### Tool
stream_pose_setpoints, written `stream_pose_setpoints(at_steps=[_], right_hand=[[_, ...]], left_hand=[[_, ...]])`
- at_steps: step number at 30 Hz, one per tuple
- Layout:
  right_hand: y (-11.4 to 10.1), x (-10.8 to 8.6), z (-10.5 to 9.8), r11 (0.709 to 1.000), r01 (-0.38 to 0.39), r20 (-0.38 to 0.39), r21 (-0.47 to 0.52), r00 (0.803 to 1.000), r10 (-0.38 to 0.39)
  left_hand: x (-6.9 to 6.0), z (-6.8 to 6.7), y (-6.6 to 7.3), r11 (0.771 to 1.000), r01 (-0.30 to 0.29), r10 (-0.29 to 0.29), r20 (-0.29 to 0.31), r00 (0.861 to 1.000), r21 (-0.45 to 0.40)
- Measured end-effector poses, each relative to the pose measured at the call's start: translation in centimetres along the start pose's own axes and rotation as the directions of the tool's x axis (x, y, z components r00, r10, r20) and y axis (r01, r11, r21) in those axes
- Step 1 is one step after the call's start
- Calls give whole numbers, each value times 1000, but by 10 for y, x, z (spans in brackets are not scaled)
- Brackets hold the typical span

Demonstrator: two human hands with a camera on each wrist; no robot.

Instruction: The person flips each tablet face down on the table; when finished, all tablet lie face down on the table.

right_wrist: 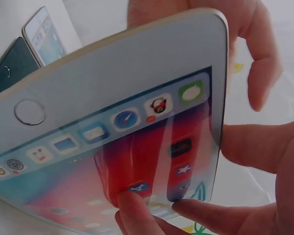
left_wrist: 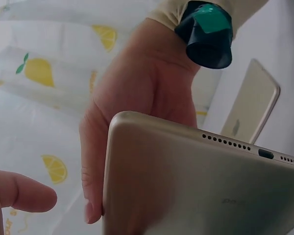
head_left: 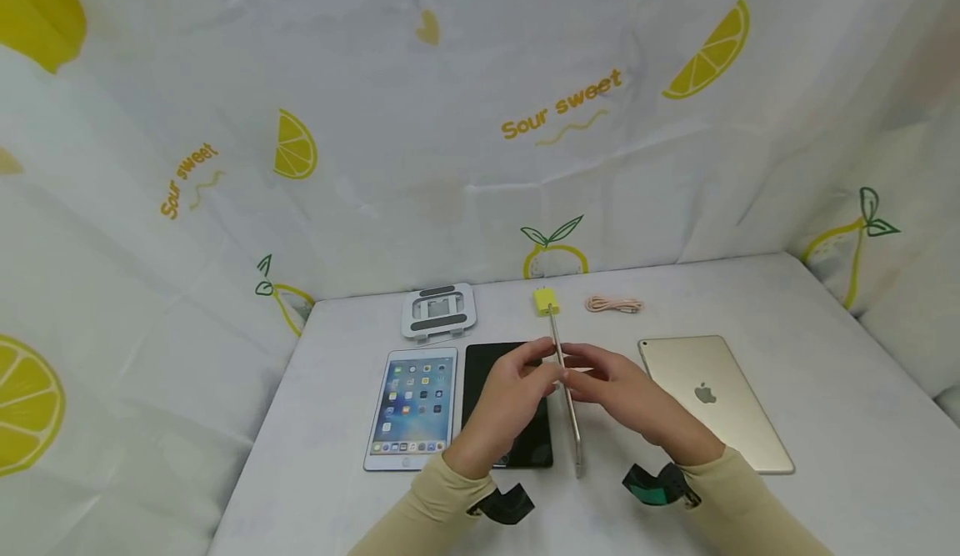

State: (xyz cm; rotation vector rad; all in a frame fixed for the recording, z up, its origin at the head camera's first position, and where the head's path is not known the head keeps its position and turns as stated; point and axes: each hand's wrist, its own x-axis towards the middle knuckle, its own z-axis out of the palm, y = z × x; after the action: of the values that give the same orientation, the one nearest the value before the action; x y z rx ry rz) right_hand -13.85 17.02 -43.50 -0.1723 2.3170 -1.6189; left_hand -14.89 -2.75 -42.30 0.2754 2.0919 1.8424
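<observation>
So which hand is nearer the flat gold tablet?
Right. The right hand is just left of the flat gold tablet; the left hand is farther off, across the upright tablet.

Creased white cloth (head_left: pixel 420 122) with lemon prints backs a white table (head_left: pixel 840 373).

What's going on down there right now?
A person's left hand and right hand hold a gold-backed, white-fronted rectangular tablet on edge between them, its lit screen facing the right hand. On the white table, a white-framed lit tablet and a black rectangular tablet lie to the left; a flat gold tablet lies back-up to the right.
</observation>
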Motion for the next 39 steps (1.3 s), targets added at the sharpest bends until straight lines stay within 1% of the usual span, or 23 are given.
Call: stream_pose_setpoints(at_steps=[3, 6, 9, 11, 14, 16, 18, 20, 23, 26, 29, 32, 34, 39], right_hand=[[0, -4, -4, 1000, 21, -25, -1, 999, -21], [0, -9, -9, 1000, 25, -52, -12, 998, -26], [2, -14, -15, 999, 18, -86, -38, 996, -21], [3, -16, -20, 998, 19, -104, -51, 994, -25], [8, -20, -27, 998, 22, -122, -58, 992, -29], [12, -23, -32, 998, 19, -130, -53, 991, -26], [17, -26, -37, 998, 11, -141, -54, 990, -19], [21, -28, -40, 998, 3, -149, -57, 989, -11], [28, -31, -45, 998, -5, -155, -61, 988, -5], [34, -33, -47, 998, -13, -160, -62, 987, 3], [39, -35, -49, 997, -39, -165, -72, 986, 27], [44, -35, -51, 993, -75, -171, -90, 983, 59], [47, -35, -53, 990, -89, -182, -107, 981, 68], [54, -36, -55, 978, -121, -216, -168, 973, 83]], left_hand=[[1, 2, -3, 1000, 8, -8, 12, 1000, 11], [3, 2, -7, 999, 19, -19, 2, 1000, 30], [5, 2, -11, 997, 20, -19, -13, 1000, 69], [7, 3, -15, 993, 36, -34, -22, 999, 113], [10, 5, -20, 977, 101, -98, -24, 995, 190], [12, 7, -25, 957, 150, -151, -14, 988, 248], [14, 9, -29, 940, 183, -192, 3, 981, 289], [15, 11, -32, 927, 200, -218, 21, 976, 316], [16, 13, -36, 921, 213, -236, 33, 971, 326], [16, 15, -37, 926, 208, -233, 42, 972, 315], [17, 15, -38, 938, 178, -206, 67, 976, 299], [17, 16, -37, 945, 158, -191, 91, 977, 287], [17, 16, -36, 945, 154, -188, 95, 978, 287], [16, 16, -35, 940, 167, -199, 81, 977, 299]])
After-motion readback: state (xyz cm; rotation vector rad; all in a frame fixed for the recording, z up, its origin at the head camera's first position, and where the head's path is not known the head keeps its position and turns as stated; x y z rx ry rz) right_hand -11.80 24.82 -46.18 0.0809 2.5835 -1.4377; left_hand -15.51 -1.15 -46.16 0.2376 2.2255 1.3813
